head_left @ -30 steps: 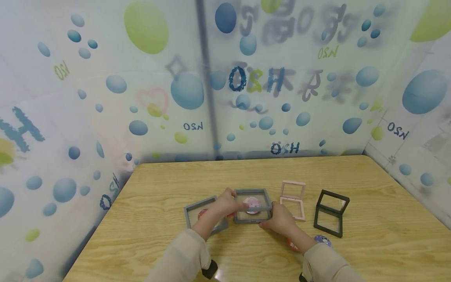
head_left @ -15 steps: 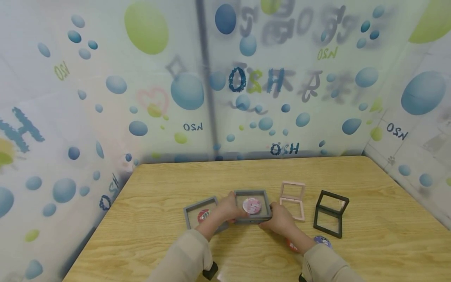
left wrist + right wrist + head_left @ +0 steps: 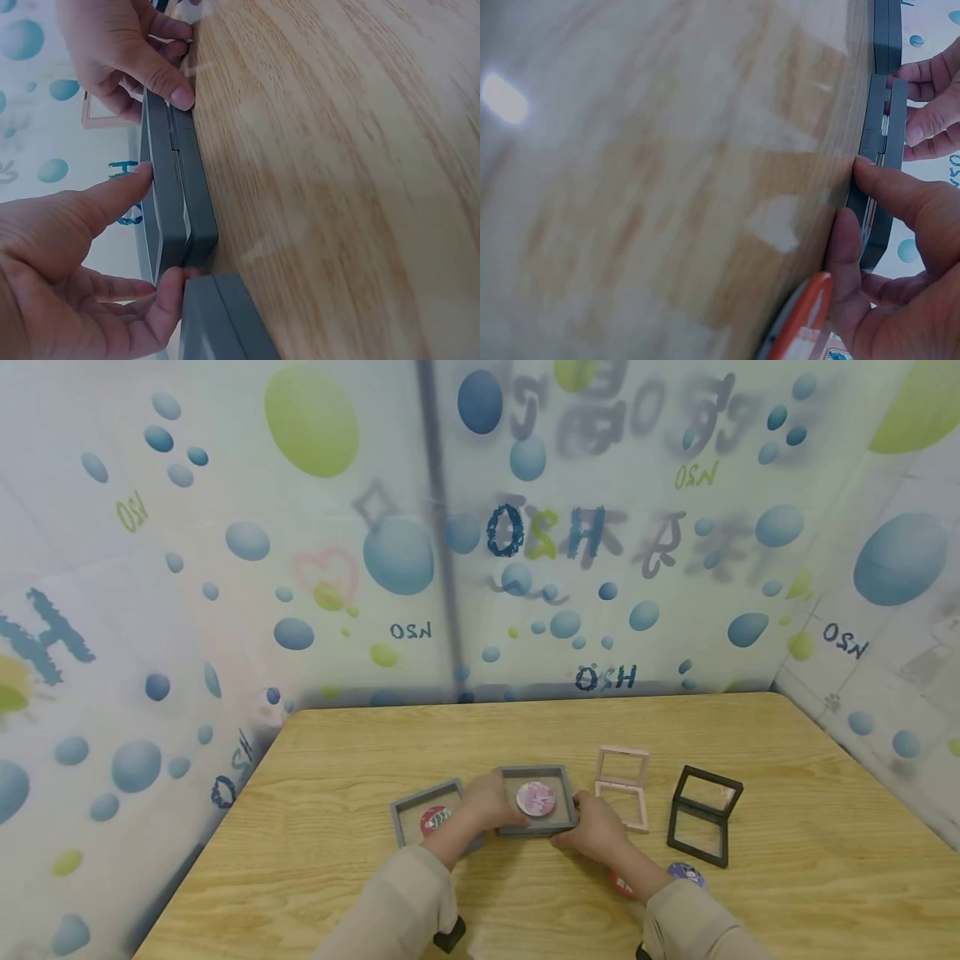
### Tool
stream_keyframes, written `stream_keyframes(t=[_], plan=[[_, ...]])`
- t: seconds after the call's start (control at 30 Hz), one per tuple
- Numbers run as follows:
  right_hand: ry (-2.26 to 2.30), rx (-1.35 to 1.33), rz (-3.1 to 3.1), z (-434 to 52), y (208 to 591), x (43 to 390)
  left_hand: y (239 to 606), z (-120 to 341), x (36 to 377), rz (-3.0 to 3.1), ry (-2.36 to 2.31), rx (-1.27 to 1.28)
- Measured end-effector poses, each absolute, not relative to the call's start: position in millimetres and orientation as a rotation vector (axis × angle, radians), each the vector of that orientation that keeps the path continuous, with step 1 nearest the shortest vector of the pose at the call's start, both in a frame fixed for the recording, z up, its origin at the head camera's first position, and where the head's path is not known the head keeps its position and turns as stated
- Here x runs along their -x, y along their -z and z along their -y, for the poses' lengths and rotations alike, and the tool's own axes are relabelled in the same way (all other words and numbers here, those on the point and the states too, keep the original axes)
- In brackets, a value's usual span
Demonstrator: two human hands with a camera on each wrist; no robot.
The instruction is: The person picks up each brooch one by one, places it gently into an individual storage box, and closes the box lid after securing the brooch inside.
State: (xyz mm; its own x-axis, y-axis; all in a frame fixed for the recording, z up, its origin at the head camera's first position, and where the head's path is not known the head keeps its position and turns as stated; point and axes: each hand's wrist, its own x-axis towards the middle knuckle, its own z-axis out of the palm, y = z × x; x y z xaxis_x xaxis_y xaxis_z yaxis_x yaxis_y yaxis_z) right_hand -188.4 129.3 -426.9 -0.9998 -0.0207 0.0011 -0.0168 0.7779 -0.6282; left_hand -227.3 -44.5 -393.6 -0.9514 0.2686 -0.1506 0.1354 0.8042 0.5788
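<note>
A grey display frame (image 3: 534, 831) with a round pink badge (image 3: 536, 799) inside lies mid-table, its two halves folded together. A thin gap runs between the halves in the left wrist view. My left hand (image 3: 487, 802) holds its left end, thumb on the upper half (image 3: 156, 180) and fingers curled at the side. At the right front corner, my right hand (image 3: 597, 827) grips the frame, thumb and fingers around its edge (image 3: 866, 180). Left of it lies a second grey frame (image 3: 397, 818) with a red badge (image 3: 434, 820), partly hidden by my left forearm.
To the right stand a pink frame (image 3: 643, 810), folded open, and a black frame (image 3: 701, 814), also folded open. A red badge (image 3: 622, 882) and a blue-purple badge (image 3: 687, 874) lie by my right forearm. A bubble-printed curtain (image 3: 360, 610) hangs behind the wooden table (image 3: 390, 727).
The upper half of the middle grey frame has come down onto the lower half over the pink badge. My left hand has lowered with it; the right hand stays at its corner.
</note>
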Motion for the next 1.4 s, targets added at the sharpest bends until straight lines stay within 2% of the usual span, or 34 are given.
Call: stream_keyframes(t=[1.4], plan=[[1.115,0.019,-2.910,-129.5,426.5,186.1,402.4,32.1,220.3,-2.917,-0.671,-0.354]])
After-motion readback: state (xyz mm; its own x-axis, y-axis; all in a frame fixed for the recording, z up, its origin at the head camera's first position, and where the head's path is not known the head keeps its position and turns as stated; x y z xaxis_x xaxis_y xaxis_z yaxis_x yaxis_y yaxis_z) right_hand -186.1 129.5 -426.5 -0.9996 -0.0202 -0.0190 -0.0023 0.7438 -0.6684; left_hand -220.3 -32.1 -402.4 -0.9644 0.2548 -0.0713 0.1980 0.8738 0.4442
